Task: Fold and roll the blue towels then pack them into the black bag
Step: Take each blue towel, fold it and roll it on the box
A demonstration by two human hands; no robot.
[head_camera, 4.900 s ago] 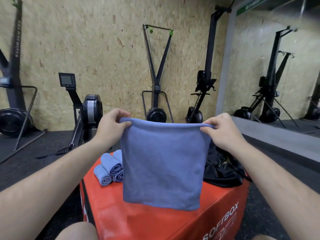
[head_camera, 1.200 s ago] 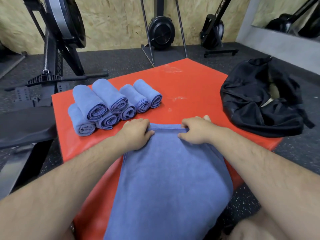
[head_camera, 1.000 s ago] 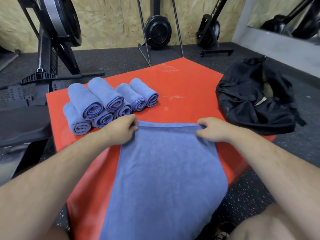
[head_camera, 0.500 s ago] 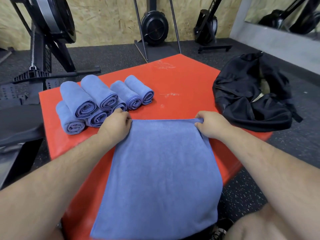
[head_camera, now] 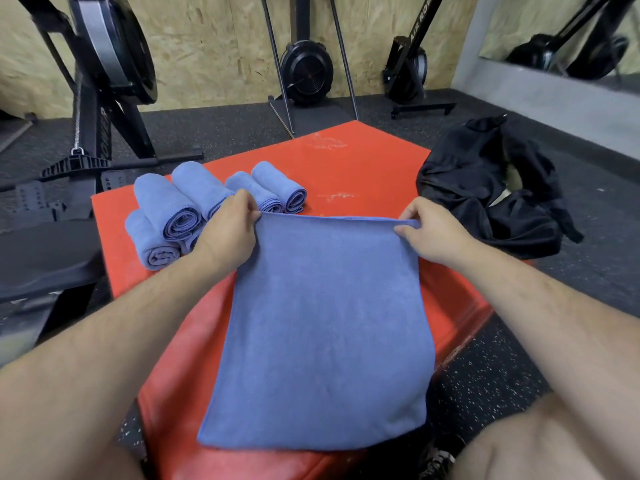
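A folded blue towel [head_camera: 325, 327] lies flat on the red soft box [head_camera: 363, 174], its near end hanging over the front edge. My left hand [head_camera: 230, 230] pinches the towel's far left corner. My right hand [head_camera: 429, 230] pinches its far right corner. Several rolled blue towels [head_camera: 173, 209] are stacked on the box's left side, partly hidden behind my left hand. The black bag [head_camera: 485, 199] lies crumpled on the box's right corner, its opening facing up.
A rowing machine [head_camera: 104, 81] stands close to the box's left side. More gym machines [head_camera: 304, 71] line the chipboard wall behind. Black speckled rubber flooring [head_camera: 485, 375] surrounds the box. My knees show at the bottom corners.
The towel went from held up in the air to laid on the box. In the last second my hands slid apart from its middle to the two far corners.
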